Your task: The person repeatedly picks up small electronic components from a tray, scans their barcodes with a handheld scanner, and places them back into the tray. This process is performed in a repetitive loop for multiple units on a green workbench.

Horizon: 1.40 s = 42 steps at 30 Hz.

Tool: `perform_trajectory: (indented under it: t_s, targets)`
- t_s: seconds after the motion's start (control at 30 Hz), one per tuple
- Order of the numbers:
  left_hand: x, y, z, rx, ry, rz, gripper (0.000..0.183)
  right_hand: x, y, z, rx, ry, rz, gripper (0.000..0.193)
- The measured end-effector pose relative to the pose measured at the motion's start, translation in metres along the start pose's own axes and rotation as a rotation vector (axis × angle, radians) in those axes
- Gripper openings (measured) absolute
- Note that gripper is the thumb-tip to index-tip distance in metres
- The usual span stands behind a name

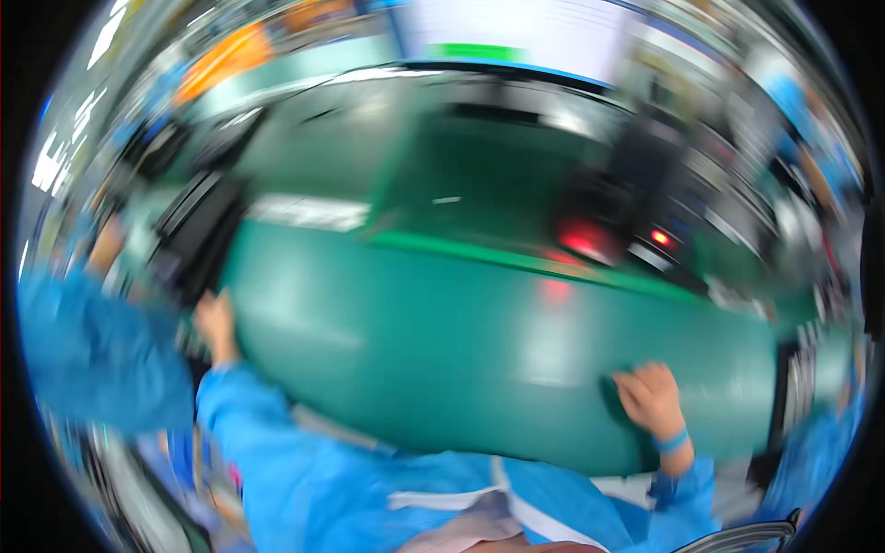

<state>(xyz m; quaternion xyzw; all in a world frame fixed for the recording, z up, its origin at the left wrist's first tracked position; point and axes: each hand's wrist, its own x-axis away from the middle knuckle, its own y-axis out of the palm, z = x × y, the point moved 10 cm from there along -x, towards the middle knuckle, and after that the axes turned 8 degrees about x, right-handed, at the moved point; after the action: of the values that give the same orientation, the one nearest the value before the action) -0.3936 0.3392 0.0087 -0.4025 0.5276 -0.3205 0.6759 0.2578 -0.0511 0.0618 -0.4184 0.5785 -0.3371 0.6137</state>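
My left hand reaches to the left end of the green work table, next to a stack of black flat objects. Blur smears its fingers, and whether it touches that stack does not show. Over the right part of the table, my right hand has its fingers curled in, with nothing visible in them. A blue band goes round the right wrist. Both my arms are in blue sleeves.
A monitor stands at the back. Right of centre, a black device glows red beside a second red light. A green strip crosses the table. At the left, another person's blue sleeve is close to my arm.
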Motion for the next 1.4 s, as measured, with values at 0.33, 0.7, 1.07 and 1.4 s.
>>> perform_trajectory:
  t_s: [0.33, 0.7, 1.07, 1.4]
  targets:
    - [-0.007, 0.017, 0.02, 0.032, -0.246, -0.074, 0.054, -0.024, 0.031, -0.049, -0.201, -0.035, -0.134, 0.016]
    - [0.192, -0.077, 0.259, 0.6, 0.618, -0.384, 0.043, -0.031, 0.038, -0.071, -0.29, -0.037, -0.147, 0.016]
    - [0.242, -0.095, 0.353, 1.041, 0.783, -0.456, 0.032, -0.029, 0.056, -0.033, -0.595, 0.232, -0.069, 0.011]
    - [0.197, -0.083, 0.315, 1.257, 0.366, -0.339, 0.02, -0.031, 0.021, -0.041, -0.574, 0.15, 0.0, 0.013]
